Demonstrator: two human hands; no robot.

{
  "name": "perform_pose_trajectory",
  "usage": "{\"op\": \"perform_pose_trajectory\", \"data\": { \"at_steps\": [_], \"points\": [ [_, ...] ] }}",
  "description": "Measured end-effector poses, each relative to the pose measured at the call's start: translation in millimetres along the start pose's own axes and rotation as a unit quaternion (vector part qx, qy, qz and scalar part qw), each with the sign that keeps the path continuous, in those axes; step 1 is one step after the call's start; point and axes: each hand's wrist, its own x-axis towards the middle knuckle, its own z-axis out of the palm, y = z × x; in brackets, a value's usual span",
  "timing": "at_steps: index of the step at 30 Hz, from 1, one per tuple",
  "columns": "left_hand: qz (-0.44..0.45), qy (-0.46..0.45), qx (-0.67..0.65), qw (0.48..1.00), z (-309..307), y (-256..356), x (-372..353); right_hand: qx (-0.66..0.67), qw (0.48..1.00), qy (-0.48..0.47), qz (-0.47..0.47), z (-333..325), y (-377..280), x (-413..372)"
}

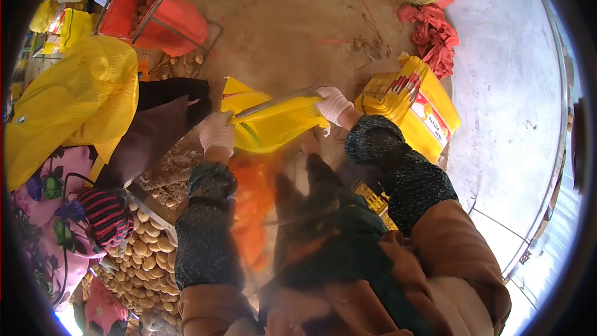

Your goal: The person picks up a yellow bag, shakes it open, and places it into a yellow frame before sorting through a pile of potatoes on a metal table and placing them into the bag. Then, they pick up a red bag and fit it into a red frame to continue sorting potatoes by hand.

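Yellow mesh sack point(273, 126) hangs between our two gloved hands, stretched out in front of our chest. Our left hand point(216, 132) is closed tight on one end of its rim, and our right hand point(334, 103) is closed on the other end, a little higher and farther from us. A grey metal bar point(280, 101) runs along the rim from one fist to the other; we cannot tell whether the fingers also wrap the bar or only the mesh.

Just beneath our left hand, against our lap, lies an orange mesh bag point(252, 211), blurred. Just beyond our right hand, out to that side, sits a stack of flat yellow sacks point(423, 112) with printed labels, and farther past it on the concrete floor point(298, 18) lies a heap of red sacks point(433, 36).

Out to the side of our left hand, a co-worker in a floral top holds a large full yellow net bag point(71, 106). Their hand in a striped glove point(106, 214) rests by a pile of potatoes point(144, 255), which lies below and well apart from the yellow mesh sack we grip. Far beyond our left hand stands a red crate point(155, 17).
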Motion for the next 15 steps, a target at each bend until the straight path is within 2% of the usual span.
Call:
{"op": "perform_pose_trajectory", "data": {
  "at_steps": [3,4,6,8,10,13,15],
  "points": [
    [-0.005,-0.012,0.0,1.0,21,8,12,0.107,0.991,0.007,0.085,-9,-8,-5],
    [-0.01,-0.016,-0.009,1.0,28,9,18,-0.046,0.999,0.011,0.007,18,37,15],
    [-0.122,-0.074,-0.108,0.984,33,6,34,-0.09,0.993,0.041,-0.066,24,48,12],
    [-0.13,-0.081,-0.105,0.983,36,1,35,-0.008,0.997,0.057,-0.057,24,44,5],
    [-0.026,-0.031,0.0,0.999,25,-3,30,0.196,0.978,0.063,0.034,1,1,-5],
    [-0.047,-0.058,-0.032,0.997,25,-15,33,0.36,0.924,0.126,0.017,13,-13,-20],
    [-0.067,-0.076,-0.052,0.993,28,-18,27,0.394,0.911,0.123,-0.007,27,2,-21]
  ]
}}
